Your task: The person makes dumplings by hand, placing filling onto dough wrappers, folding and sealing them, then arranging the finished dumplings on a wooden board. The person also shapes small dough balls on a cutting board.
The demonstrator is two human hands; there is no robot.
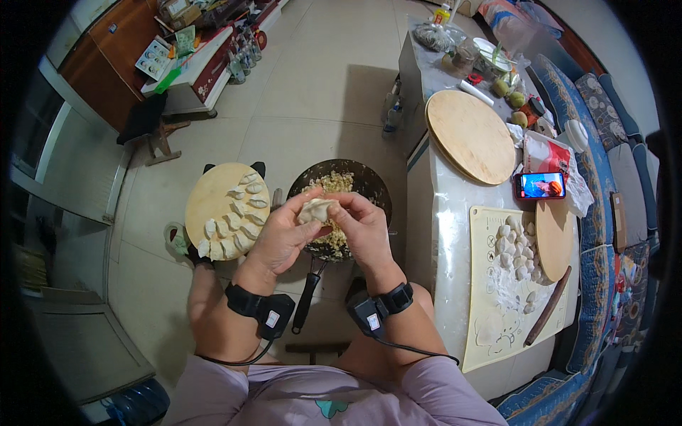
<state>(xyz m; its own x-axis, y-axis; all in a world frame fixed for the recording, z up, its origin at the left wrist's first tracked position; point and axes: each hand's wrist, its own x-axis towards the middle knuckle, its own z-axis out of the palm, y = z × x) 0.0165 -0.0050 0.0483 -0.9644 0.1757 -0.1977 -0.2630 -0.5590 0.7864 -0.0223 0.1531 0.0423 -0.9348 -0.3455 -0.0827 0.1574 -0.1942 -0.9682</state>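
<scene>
Between both hands, above a dark frying pan (377, 186), a pale dough dumpling (315, 210) is held and pinched along its edge. My left hand (285, 234) has its fingers on the dumpling's left side; my right hand (363, 226) grips its right side. Chopped filling (341, 182) lies in the pan, whose black handle (306, 303) points towards me. Left of the pan, a round wooden board (205, 186) carries rows of folded dumplings (234, 221). To the right, small dough pieces (511, 245) rest on a floured yellow mat (479, 341), with a wooden rolling pin (549, 306) across it.
The table (445, 202) at the right holds a large round board (471, 136), a smaller board (553, 239), a phone (540, 186), fruit and bags. Glass bottles (393, 114) stand on the floor beside it. A low stool (154, 128) and a cabinet (197, 85) stand at the upper left.
</scene>
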